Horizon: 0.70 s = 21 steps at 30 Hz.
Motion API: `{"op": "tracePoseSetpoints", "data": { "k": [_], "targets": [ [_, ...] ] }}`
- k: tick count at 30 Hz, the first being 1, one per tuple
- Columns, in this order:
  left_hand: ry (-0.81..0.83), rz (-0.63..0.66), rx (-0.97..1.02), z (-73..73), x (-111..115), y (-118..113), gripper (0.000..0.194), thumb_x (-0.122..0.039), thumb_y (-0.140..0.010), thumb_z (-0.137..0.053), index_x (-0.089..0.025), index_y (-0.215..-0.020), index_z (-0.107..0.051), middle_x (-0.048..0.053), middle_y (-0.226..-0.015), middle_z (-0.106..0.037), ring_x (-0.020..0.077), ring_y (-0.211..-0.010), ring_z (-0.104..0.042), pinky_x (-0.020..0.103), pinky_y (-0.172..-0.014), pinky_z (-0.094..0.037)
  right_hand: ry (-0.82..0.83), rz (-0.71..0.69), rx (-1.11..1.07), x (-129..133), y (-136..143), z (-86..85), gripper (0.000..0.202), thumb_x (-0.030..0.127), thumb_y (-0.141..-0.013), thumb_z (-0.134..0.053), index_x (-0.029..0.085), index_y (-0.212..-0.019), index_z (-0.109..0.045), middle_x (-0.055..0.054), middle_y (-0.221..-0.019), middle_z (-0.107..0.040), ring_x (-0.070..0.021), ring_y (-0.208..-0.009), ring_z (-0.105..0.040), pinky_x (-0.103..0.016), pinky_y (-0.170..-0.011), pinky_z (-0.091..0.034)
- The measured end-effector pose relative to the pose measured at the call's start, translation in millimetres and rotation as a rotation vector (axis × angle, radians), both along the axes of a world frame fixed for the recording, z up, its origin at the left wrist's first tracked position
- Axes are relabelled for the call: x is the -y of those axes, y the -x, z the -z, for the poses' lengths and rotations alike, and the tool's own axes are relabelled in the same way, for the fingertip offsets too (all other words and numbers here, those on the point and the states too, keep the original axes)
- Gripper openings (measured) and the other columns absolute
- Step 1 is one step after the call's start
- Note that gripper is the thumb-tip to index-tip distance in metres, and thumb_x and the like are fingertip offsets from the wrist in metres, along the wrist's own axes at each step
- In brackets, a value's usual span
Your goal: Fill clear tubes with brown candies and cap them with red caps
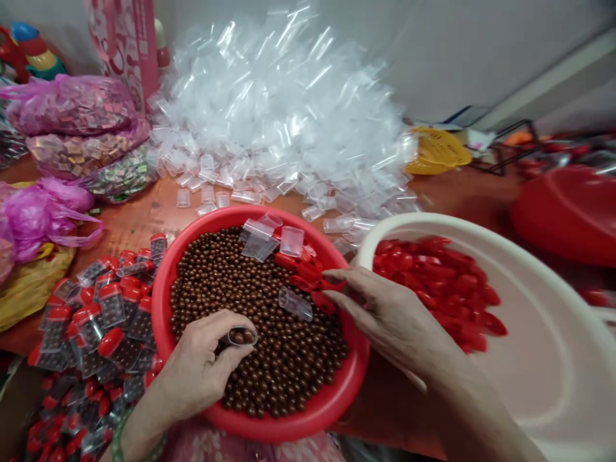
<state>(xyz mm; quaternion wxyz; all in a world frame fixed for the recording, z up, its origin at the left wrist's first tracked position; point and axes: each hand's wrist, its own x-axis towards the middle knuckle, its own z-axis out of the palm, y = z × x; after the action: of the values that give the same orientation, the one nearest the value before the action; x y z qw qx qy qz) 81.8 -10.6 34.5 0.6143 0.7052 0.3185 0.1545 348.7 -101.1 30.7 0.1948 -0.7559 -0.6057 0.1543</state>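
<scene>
We hold a small clear tube (pixel 239 335) in our left hand (pixel 202 366), fingers wrapped around it with its open mouth facing up; a few brown beads sit inside it, and it hovers just over the near left part of the red basin (pixel 269 428). That basin is heaped with small round brown beads (pixel 269 321), and on its far right side lie a few empty clear tubes (pixel 269 239) and a cluster of red caps (pixel 305 271). Our right hand (pixel 389 317) reaches in over the basin's right rim, fingers extended and pinching at a red cap (pixel 323 300) among that cluster, just beside another empty tube (pixel 295 303) lying on the beads. To the right, touching the red basin, stands a large white basin (pixel 553 359) holding a pile of loose red caps (pixel 443 282). Left of the red basin, on the brown table (pixel 144 215), lies a heap of filled tubes (pixel 96 321) closed with red caps. Beyond the red basin rises a big mound of empty clear tubes (pixel 283 109). At the far left sit pink plastic bags (pixel 72 106) stuffed with small shiny pieces. A yellow basket (pixel 436 151) stands behind the mound on the right, and a red lid (pixel 568 212) lies at the far right edge, blurred.
</scene>
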Motion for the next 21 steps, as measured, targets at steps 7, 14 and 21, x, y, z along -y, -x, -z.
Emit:
{"op": "tracePoseSetpoints", "data": {
  "k": [7,14,21],
  "targets": [
    [0.156,-0.062,0.004,-0.9,-0.7,-5.7,0.016,-0.029,-0.089,-0.059,-0.017,-0.097,-0.065,0.005,-0.093,-0.069,0.0168,-0.086,-0.062,0.027,-0.08,-0.046,0.095,-0.013,0.242,-9.6,7.3,11.4,0.018,0.027,-0.092,-0.053,0.021,-0.101,-0.066,-0.007,-0.093,-0.073,-0.0235,-0.082,-0.071,-0.031,-0.063,-0.051],
    [0.322,-0.113,0.078,-3.1,2.0,-13.3,0.017,-0.029,-0.085,-0.062,-0.014,-0.094,-0.063,0.007,-0.091,-0.069,0.0172,-0.085,-0.061,0.029,-0.08,-0.045,0.043,-0.011,0.311,-20.5,25.4,33.6,0.019,0.025,-0.09,-0.048,0.016,-0.099,-0.063,-0.01,-0.079,-0.071,-0.0258,-0.067,-0.068,-0.031,-0.052,-0.041],
    [0.571,-0.186,0.216,0.6,4.8,-12.0,0.017,-0.023,-0.079,-0.07,-0.014,-0.091,-0.062,0.004,-0.087,-0.069,0.0121,-0.081,-0.062,0.026,-0.08,-0.045,-0.249,0.014,-0.004,-5.5,21.9,17.0,0.034,0.041,-0.089,-0.054,0.019,-0.113,-0.064,-0.008,-0.086,-0.073,-0.0208,-0.062,-0.066,-0.03,-0.051,-0.048]
  ]
}}
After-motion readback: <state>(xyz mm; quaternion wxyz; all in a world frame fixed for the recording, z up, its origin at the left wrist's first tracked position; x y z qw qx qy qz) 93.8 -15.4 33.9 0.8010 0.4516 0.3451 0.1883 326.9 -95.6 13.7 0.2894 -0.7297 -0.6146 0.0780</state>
